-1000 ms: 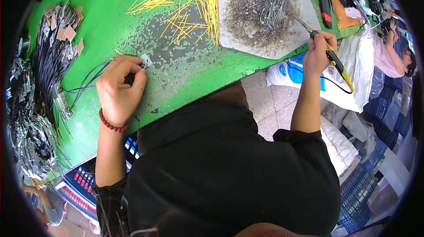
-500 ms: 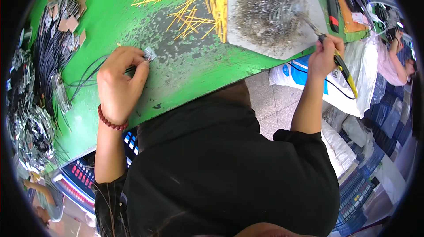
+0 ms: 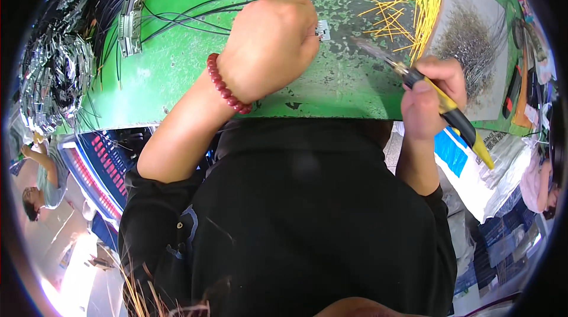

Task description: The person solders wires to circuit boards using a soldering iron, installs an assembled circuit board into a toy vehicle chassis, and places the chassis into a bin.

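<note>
Closed in a pinch, my left hand [image 3: 269, 45] holds a small silvery metal connector [image 3: 323, 30] that pokes out past the fingertips. Thin black cables [image 3: 192, 18] run leftward from under this hand. My right hand [image 3: 429, 101] is wrapped round the black and yellow handle of a soldering iron [image 3: 459, 125]. The iron's blurred tip points up and left toward the connector, with a gap between them. Both hands are over the worn green tabletop [image 3: 343, 95]. The fingers of my left hand hide most of what they grip.
Yellow thin sticks [image 3: 429, 9] lie beyond the iron. A grey board [image 3: 447, 30] with dark spatter sits right of them. At left are a silvery metal strip [image 3: 130, 24] and a heap of shiny parts [image 3: 56, 80]. Other people are seated at both sides.
The soldering iron has come off the spattered board and moved left toward the connector. My left hand has rolled over, its back now up, still pinching the connector. The whole view has turned.
</note>
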A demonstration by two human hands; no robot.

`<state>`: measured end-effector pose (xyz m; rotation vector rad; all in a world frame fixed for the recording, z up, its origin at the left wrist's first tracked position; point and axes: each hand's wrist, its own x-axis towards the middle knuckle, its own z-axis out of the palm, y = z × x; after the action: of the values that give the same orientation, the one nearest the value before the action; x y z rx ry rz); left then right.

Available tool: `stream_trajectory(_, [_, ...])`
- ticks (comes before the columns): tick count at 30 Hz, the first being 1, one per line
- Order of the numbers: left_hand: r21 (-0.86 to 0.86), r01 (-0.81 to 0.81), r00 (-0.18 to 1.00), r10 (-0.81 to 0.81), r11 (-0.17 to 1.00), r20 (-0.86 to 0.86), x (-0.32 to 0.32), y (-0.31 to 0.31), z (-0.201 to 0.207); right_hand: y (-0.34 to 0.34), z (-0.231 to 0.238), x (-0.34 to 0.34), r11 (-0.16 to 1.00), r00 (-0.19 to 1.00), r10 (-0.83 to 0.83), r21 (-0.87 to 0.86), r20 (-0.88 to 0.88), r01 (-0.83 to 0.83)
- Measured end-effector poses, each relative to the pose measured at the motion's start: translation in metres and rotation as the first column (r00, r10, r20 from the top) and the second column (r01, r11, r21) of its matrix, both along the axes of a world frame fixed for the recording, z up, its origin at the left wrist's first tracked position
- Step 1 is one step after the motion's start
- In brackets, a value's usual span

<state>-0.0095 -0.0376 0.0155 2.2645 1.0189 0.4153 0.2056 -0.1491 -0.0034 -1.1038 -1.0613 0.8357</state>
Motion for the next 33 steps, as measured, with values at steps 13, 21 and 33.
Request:
stream_trajectory(13, [0.059,0.030,0.998,-0.027,0.998,-0.059,0.004,0.005,-0.001,0.006,-0.013,-0.013,0.995,0.995,0.032,-0.098,0.098,-0.022])
stream_trajectory(21, [0.077,0.035,0.998,-0.032,0.996,-0.046,0.004,0.004,0.000,0.008,-0.009,-0.015,0.992,0.990,0.059,-0.121,0.128,-0.043])
stream_trajectory(33, [0.091,0.028,0.997,-0.021,0.995,-0.073,0.005,0.002,0.000,0.006,-0.015,-0.013,0.999,0.999,0.009,-0.033,0.033,-0.008])
